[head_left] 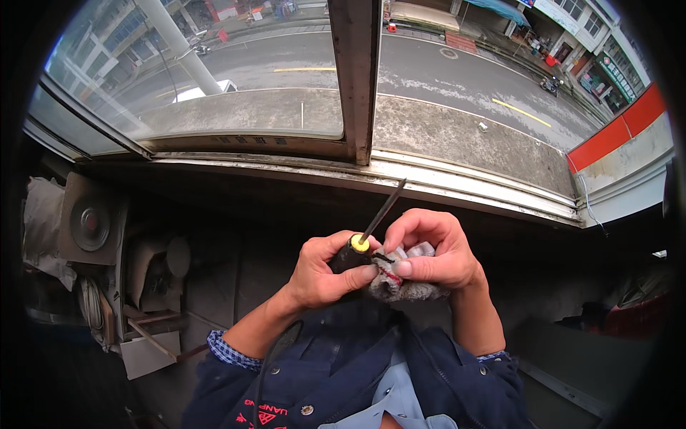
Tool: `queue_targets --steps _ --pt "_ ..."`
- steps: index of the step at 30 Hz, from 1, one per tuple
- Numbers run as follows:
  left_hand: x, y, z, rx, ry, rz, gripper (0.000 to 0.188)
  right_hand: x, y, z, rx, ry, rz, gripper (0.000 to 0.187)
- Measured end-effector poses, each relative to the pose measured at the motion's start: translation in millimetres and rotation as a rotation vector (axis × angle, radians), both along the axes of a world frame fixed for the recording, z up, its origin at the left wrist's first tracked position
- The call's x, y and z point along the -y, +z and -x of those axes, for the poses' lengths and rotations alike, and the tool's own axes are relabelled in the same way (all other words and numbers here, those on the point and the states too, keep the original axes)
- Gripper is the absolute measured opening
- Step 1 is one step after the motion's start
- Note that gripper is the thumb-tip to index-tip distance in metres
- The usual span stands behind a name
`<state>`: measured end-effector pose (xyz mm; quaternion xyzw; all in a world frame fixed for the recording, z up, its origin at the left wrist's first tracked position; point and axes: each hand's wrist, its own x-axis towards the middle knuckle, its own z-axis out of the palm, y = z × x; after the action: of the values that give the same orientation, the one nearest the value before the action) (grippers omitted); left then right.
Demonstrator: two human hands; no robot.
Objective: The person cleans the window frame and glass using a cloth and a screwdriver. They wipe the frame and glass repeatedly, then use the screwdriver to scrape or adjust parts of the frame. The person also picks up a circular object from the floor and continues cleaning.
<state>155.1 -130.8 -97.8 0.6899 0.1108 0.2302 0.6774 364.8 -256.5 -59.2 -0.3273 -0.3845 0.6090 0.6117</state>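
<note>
My left hand (325, 272) is closed around the black handle of a screwdriver (382, 211). The tool has a yellow collar, and its dark shaft slants up toward the window sill. My left thumb also presses against the edge of a grey knitted glove or cloth (388, 284) with a dark red stripe, bunched up and soiled. From the other side, my right hand (439, 254) pinches this fabric between thumb and curled fingers, close to the screwdriver's collar. Both hands meet in front of my chest, and folds hide part of the fabric.
Ahead runs a sliding window with a dark vertical frame (359, 86) and a pale sill track (471, 186). A concrete ledge (457, 118) and a street lie beyond. At left stand a box-like object with a round disc (90, 218), coiled cord (91, 304) and boards. A thin wire (587, 196) hangs at right.
</note>
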Motion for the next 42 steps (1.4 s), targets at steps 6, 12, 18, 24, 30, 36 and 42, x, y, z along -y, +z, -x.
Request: queue_targets --steps 6,12,18,24,30,36,42 --pt "26 4 -6 0.023 0.005 0.488 0.017 28 -21 1 0.215 -0.181 0.097 0.044" --pt "45 31 -10 0.296 0.037 0.652 0.016 75 -84 -9 0.471 -0.217 0.083 0.070" --pt "44 39 -15 0.232 -0.017 0.572 0.017 60 -112 28 0.585 -0.071 0.102 0.063" --pt "-1 48 17 0.476 0.071 0.509 0.015 0 -105 81 0.252 -0.028 0.157 0.064" --pt "-100 42 102 0.465 0.626 -0.126 0.020 -80 -115 134 0.072 -0.139 0.146 0.054" --pt "-227 9 181 0.163 1.220 -0.627 0.016 -185 -61 174 0.177 -0.067 0.179 0.035" --pt "-324 1 201 0.080 1.277 -1.329 0.030 -302 -11 213 0.329 -0.127 0.186 0.036"
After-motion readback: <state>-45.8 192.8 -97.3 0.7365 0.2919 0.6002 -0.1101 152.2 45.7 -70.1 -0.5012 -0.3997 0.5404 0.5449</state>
